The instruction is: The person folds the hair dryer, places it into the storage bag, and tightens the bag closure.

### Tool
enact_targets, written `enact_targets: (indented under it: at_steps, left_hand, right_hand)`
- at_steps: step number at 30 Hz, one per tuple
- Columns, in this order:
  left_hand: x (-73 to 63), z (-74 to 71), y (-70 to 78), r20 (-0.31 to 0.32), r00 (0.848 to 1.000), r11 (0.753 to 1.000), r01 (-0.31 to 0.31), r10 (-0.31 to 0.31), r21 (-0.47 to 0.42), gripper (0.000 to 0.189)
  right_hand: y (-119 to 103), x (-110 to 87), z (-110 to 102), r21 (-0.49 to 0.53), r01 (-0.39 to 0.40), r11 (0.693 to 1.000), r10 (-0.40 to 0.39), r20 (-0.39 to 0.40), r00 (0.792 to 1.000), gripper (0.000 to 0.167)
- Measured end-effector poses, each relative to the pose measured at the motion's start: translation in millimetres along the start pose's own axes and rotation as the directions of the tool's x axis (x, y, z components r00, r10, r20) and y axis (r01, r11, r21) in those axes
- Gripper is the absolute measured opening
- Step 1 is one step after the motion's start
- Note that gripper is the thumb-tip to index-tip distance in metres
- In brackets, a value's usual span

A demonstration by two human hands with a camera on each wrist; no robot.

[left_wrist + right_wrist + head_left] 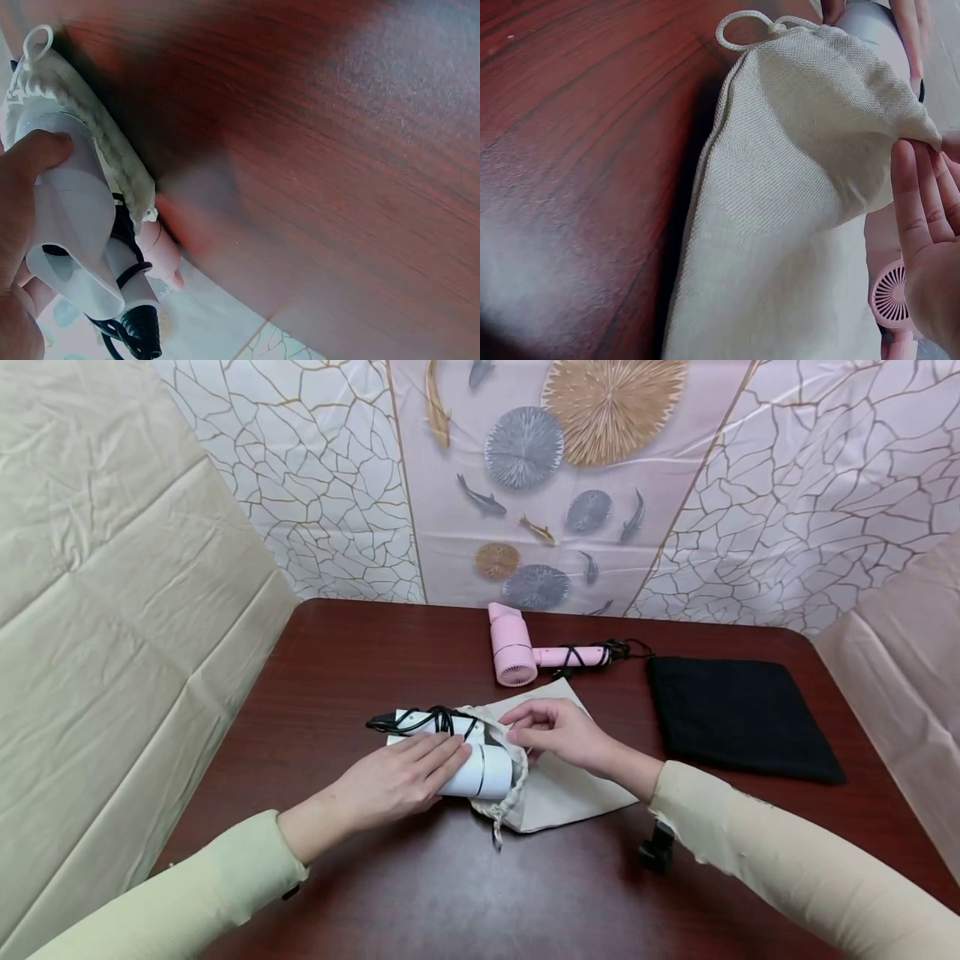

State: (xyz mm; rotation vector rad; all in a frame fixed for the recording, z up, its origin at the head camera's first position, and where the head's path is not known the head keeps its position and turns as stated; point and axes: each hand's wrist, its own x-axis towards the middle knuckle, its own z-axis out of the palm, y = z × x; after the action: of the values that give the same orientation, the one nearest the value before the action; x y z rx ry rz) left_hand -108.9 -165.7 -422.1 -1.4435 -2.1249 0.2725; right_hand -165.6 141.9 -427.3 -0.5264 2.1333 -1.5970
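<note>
A white folded hair dryer [489, 773], black cord wound round its handle, lies with its barrel end in the mouth of a cream drawstring bag [572, 795]. My left hand [401, 777] grips the dryer; in the left wrist view the thumb lies across the barrel [73, 176], its nozzle facing away from the bag. With thumb and fingers my right hand [562, 735] pinches the bag's rim on the far side, as the right wrist view shows the cloth [780, 172] lifted there. A drawstring loop [742, 24] sticks out at the near side of the mouth.
Behind the bag lies a pink hair dryer [512, 647] with a black cord round its handle. A flat black cloth bag [742, 717] rests on the right of the dark red-brown table [337, 664]. Patterned and beige cloths [135, 610] hang round the table.
</note>
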Motion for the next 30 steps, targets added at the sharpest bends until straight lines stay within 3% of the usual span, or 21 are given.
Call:
enact_targets:
  at_steps: [9,20,30]
  left_hand:
    - [1.4,6.1,7.6,-0.02,1.0,0.999,0.011,-0.012,-0.032,0.069]
    - [0.8,16.4,13.8,-0.055,0.998,0.999,-0.024,0.022,-0.043,0.068]
    - [-0.5,30.5,22.3,-0.067,0.996,0.988,0.055,-0.065,-0.146,0.076]
  right_hand:
    - [-5,11.0,9,0.063,0.009,0.998,-0.007,-0.037,0.999,0.031]
    - [-9,18.0,21,0.134,0.009,0.991,-0.003,-0.043,0.999,0.029]
    - [-9,16.6,24,0.111,-0.022,0.994,0.026,-0.034,0.999,0.029]
